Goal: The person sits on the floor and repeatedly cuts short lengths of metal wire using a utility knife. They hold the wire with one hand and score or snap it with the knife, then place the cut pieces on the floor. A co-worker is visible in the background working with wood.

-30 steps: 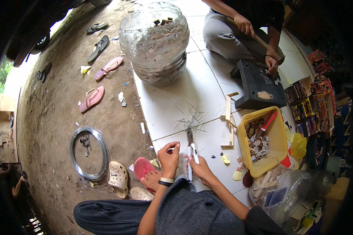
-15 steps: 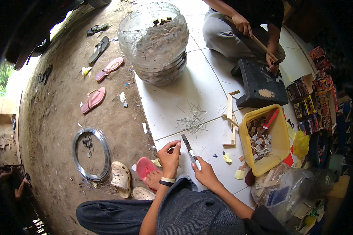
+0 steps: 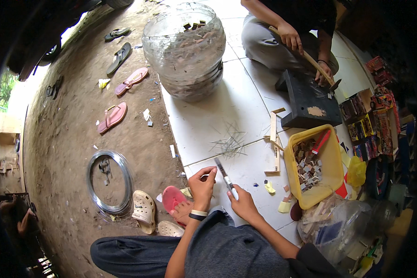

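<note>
In my right hand (image 3: 242,204) is a pair of pliers (image 3: 225,174) with pale handles, its dark jaws pointing up and away from me. My left hand (image 3: 203,187) is just left of the jaws, thumb and forefinger pinched together; anything between them is too small to make out. A dark and white band circles my left wrist. Beyond both hands, a loose heap of thin cut wires (image 3: 230,142) lies on the white tiles.
Opposite, a person holds a wooden-handled hammer (image 3: 306,55) over a black stool (image 3: 312,104). A yellow basin (image 3: 288,162) of small pieces stands right. A clear rounded container (image 3: 183,55) is at the back. Left are a wire coil (image 3: 91,185) and sandals (image 3: 112,117).
The other person's hammer head has shifted down and right over the stool, and their lower hand has risen along the handle. My hands keep nearly the same pose; the view shifts slightly.
</note>
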`<state>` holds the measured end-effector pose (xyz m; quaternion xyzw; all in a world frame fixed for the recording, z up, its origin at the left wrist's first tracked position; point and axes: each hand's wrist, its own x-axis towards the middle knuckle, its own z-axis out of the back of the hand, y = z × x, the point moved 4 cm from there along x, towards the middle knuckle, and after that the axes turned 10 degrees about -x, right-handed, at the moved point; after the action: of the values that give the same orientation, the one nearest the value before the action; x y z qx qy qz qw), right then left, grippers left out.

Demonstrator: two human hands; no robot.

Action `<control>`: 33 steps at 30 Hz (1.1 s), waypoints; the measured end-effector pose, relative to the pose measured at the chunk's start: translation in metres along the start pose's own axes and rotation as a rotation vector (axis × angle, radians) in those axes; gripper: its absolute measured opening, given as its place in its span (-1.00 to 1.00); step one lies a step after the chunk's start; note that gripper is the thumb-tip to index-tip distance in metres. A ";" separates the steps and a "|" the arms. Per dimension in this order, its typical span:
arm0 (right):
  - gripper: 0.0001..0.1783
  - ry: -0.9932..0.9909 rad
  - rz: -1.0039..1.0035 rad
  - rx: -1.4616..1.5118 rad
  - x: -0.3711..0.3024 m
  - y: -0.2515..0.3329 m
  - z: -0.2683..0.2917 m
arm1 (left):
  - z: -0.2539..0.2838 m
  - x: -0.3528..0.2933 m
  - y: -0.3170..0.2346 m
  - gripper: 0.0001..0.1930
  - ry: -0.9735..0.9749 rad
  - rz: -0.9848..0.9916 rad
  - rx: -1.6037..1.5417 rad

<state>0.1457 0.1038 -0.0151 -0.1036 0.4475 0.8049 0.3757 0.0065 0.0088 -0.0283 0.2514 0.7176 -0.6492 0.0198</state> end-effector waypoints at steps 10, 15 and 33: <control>-0.60 -0.057 0.049 0.062 0.001 -0.001 0.003 | -0.006 -0.002 0.009 -0.85 0.032 -0.060 0.060; -0.61 -0.070 0.132 -0.008 -0.004 -0.001 0.000 | 0.000 0.000 0.008 -0.85 -0.002 -0.048 0.061; -0.63 -0.129 0.143 -0.018 -0.002 -0.005 0.001 | -0.010 0.000 0.005 -0.76 0.180 -0.143 -0.067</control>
<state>0.1512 0.1055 -0.0167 -0.0227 0.4212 0.8387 0.3445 0.0114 0.0183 -0.0313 0.2562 0.7539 -0.5993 -0.0825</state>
